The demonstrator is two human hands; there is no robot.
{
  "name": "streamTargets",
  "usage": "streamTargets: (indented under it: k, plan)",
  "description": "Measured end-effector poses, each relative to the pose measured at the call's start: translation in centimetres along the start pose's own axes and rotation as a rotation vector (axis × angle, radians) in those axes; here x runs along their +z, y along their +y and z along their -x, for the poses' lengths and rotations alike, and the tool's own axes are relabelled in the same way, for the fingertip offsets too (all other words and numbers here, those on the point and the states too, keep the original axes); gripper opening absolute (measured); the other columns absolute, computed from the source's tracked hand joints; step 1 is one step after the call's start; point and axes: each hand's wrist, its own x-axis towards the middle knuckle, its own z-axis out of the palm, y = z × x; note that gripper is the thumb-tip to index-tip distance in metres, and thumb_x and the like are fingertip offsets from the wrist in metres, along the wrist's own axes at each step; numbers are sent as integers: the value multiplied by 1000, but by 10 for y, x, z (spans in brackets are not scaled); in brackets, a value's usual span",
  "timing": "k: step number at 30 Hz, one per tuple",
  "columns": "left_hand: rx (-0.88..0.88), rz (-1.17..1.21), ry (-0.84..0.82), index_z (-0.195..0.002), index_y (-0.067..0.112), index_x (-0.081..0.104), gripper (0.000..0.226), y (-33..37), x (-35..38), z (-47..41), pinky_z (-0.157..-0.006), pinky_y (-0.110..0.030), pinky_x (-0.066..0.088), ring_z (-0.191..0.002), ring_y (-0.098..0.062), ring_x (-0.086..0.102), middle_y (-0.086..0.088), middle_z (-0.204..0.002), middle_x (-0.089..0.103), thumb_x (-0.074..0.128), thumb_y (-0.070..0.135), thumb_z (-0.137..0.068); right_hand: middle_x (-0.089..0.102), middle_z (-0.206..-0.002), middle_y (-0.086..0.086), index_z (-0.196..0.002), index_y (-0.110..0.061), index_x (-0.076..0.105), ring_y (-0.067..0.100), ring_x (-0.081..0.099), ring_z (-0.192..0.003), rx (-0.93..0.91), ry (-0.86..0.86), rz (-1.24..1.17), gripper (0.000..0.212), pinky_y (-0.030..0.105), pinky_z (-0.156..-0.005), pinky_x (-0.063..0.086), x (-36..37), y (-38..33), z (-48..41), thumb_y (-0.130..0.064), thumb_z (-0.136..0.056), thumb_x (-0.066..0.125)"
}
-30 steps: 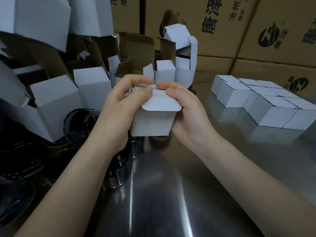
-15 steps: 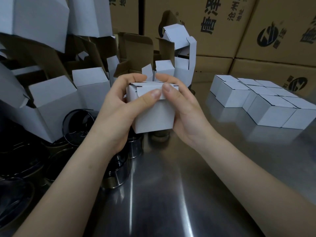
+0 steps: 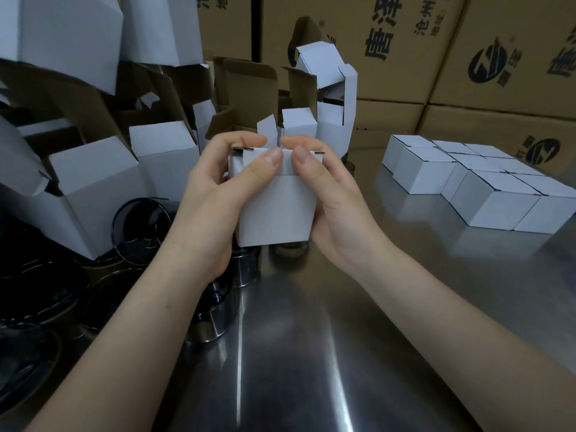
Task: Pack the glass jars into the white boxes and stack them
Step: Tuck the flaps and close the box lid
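Your left hand [image 3: 205, 194] and right hand [image 3: 336, 201] both grip the box [image 3: 277, 210], upright above the desk [image 3: 311, 353], pressing its top closed. The finished boxes [image 3: 486, 182] lie right of the box, nearer your right hand.

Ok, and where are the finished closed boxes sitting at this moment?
In the head view the closed white boxes sit grouped on the steel table at the right, in front of the brown cartons and to the right of the held box.
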Motion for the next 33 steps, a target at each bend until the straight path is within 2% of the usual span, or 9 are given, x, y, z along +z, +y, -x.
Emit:
streamTargets:
  k: [4, 10, 13, 16, 20, 28, 33]
  plan:
    - [-8, 7, -20, -105, 24, 61, 34, -2, -2, -2, -59, -22, 54, -77, -3, 69, 20, -84, 67, 76, 35, -77, 64, -106, 2, -100, -23, 65, 13, 65, -90, 12, -1, -7, 15, 32, -77, 56, 2, -1, 1, -27, -87, 61]
    - [-13, -4, -24, -95, 27, 61, 20, -5, -3, -2, -54, -23, 51, -72, -2, 67, 17, -81, 66, 64, 34, -76, 61, -108, 5, -100, -21, 63, 12, 63, -89, 28, 10, 58, 19, 29, -74, 54, 3, -2, 2, -28, -82, 60]
    - [0, -9, -12, -87, 28, 60, 16, -4, -1, -1, -58, -23, 53, -72, 0, 64, 19, -78, 63, 60, 42, -78, 61, -102, 1, -101, -21, 62, 11, 62, -88, 20, 0, 98, 20, 26, -71, 52, 4, -3, 3, -30, -82, 60]
    - [7, -33, -6, -84, 30, 58, 14, -5, -2, -2, -63, -28, 50, -76, -4, 61, 17, -80, 61, 57, 43, -79, 61, -103, 0, -99, -23, 61, 12, 60, -89, 20, -4, 100, 19, 27, -72, 51, 5, -3, 2, -33, -83, 57]
    - [16, -62, -18, -80, 32, 56, 6, -6, -1, -3, -57, -25, 48, -73, -2, 59, 17, -81, 59, 55, 37, -76, 63, -98, -4, -94, -21, 63, 12, 62, -89, 21, 22, 23, 23, 30, -77, 52, 8, -3, 1, -39, -84, 52]
    - [-3, -67, -23, -83, 35, 56, 12, -7, -3, -4, -50, -24, 49, -67, 0, 62, 10, -91, 58, 56, 33, -71, 64, -95, 0, -95, -19, 63, 8, 62, -78, 23, 21, 18, 19, 24, -65, 52, 8, -3, 3, -24, -80, 52]
    - [-11, -75, -37, -83, 35, 55, 14, -8, -3, -4, -48, -23, 47, -65, 1, 63, 7, -96, 55, 55, 30, -70, 61, -103, 3, -97, -19, 63, 7, 63, -78, 18, 15, 37, 22, 21, -64, 52, 7, -3, 5, -21, -78, 51]
